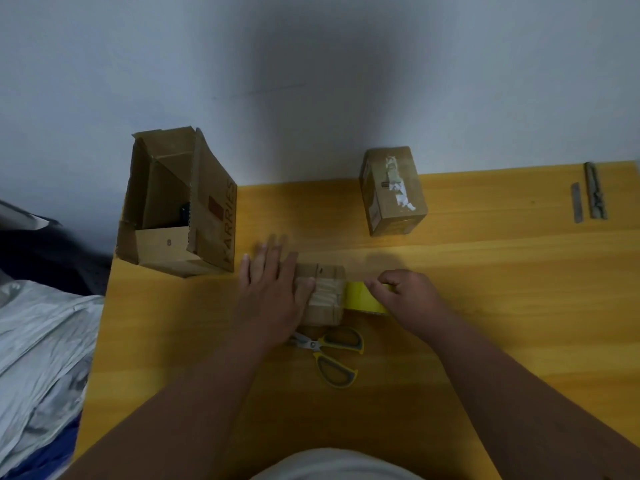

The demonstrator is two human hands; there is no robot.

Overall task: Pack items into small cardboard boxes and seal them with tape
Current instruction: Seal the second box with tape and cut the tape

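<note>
A small cardboard box (323, 294) lies on the yellow table (485, 289) in front of me, with pale tape across its top. My left hand (272, 292) lies flat on the box's left part, fingers straight, thumb on the tape. Right of the box, my right hand (403, 292) grips a yellow tape roll (362, 299) that touches the box's right side. Another small cardboard box (393, 190) with torn white label remains stands upright at the back.
A large open carton (180, 206) marked KARRIES stands at the table's back left corner. Yellow-handled scissors (332, 355) lie just in front of the small box. Two grey metal strips (590, 197) lie at the far right. Crumpled grey plastic (41, 344) lies left of the table.
</note>
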